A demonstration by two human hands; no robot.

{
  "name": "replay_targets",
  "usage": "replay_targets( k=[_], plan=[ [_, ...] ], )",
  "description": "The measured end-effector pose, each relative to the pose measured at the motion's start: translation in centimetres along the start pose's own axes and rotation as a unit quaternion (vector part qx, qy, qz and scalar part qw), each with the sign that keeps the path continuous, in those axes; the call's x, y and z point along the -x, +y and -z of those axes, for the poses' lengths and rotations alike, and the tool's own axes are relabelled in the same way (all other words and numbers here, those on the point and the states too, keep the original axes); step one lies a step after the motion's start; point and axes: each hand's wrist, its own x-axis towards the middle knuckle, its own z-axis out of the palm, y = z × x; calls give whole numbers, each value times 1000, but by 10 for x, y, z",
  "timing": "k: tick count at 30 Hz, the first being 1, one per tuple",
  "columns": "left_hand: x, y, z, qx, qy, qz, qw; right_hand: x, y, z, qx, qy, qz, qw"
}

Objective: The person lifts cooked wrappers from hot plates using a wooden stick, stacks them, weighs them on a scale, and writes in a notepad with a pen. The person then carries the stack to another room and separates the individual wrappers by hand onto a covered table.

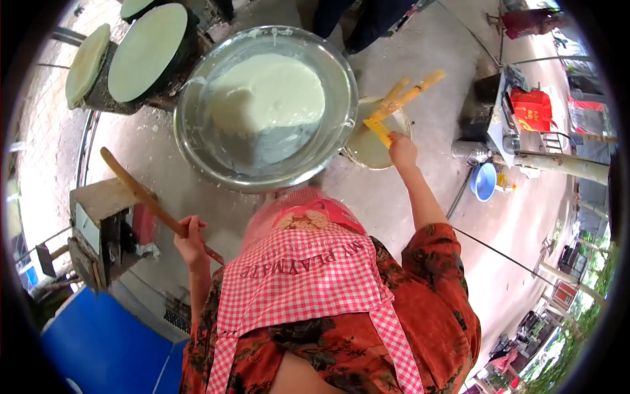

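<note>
My left hand (191,241) is closed around a long curved wooden stick (141,196), which slants up and to the left. At the right, my right hand (402,150) grips a flat yellow scraper (379,131) over a bucket of pale liquid (367,150). More yellow, flat-ended tools (413,92) stick out above the same bucket; whether they rest on its rim or in the liquid, I cannot tell. Between my hands and farther forward stands a wide steel basin (262,182), holding thick whitish batter (272,92). Smears of batter mark its inner wall.
Round griddles (149,52) with pale green sheets on them stand at the upper left. A box-like stand (108,223) is beside my left hand. Another person's dark-clothed legs (351,23) are beyond the basin. Farther right are a blue basin (483,182) and a red bag (533,109).
</note>
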Motion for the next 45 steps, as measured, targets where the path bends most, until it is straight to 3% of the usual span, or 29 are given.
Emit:
replay_targets(
  k=[2, 5, 8, 11, 14, 15, 19, 21, 23, 27, 30, 34, 36, 38, 39, 41, 42, 45],
  plan=[
    [9, -6, 1, -13, 7, 7, 1000, -7, 16, -30, 58, 2, 52, 997],
    [21, -15, 15, -36, 61, 0, 997, -24, 21, -48, 17, 51, 87, 995],
    [41, -33, 31, -66, 106, 25, 992, -31, -9, -23, -85, 183, 122, 972],
    [65, -47, 43, -46, 149, 97, 983, -48, 22, -68, -76, -31, 47, 996],
    [73, -54, 46, -31, 180, 145, 972, -43, -16, -19, -236, 79, -9, 968],
    [72, -58, 47, -36, 182, 147, 972, -39, -35, -2, -280, 89, 45, 955],
    [34, -71, 44, -7, 120, 138, 983, -24, -145, 50, -315, -62, 241, 916],
    [8, -74, 39, -19, 107, 116, 987, -29, -174, 39, -273, -188, 261, 907],
    [-9, -65, 37, -13, 94, 121, 988, -41, -192, 17, -81, -324, 252, 908],
    [-25, -74, 49, -2, 92, 119, 989, -51, -223, -36, 170, -514, 213, 814],
    [-28, -79, 64, -9, 102, 140, 985, -22, -239, -89, 44, -569, 165, 804],
    [-27, -87, 84, 4, 116, 156, 981, 0, -353, -115, -70, -642, 199, 737],
    [-31, -87, 89, 7, 118, 157, 981, -11, -381, -157, -274, -627, 117, 720],
    [-36, -81, 89, 5, 128, 154, 980, -25, -407, -131, -411, -502, -4, 761],
    [-37, -83, 92, 6, 128, 151, 980, -37, -408, -116, -440, -437, 55, 782],
    [-41, -89, 103, 7, 127, 145, 981, -73, -385, -118, -470, -390, 60, 790],
    [-42, -91, 107, 7, 129, 154, 980, -90, -364, -124, -471, -410, 6, 781],
    [-46, -98, 109, 17, 138, 171, 975, -81, -310, -20, -612, -249, -3, 751]
  ],
)
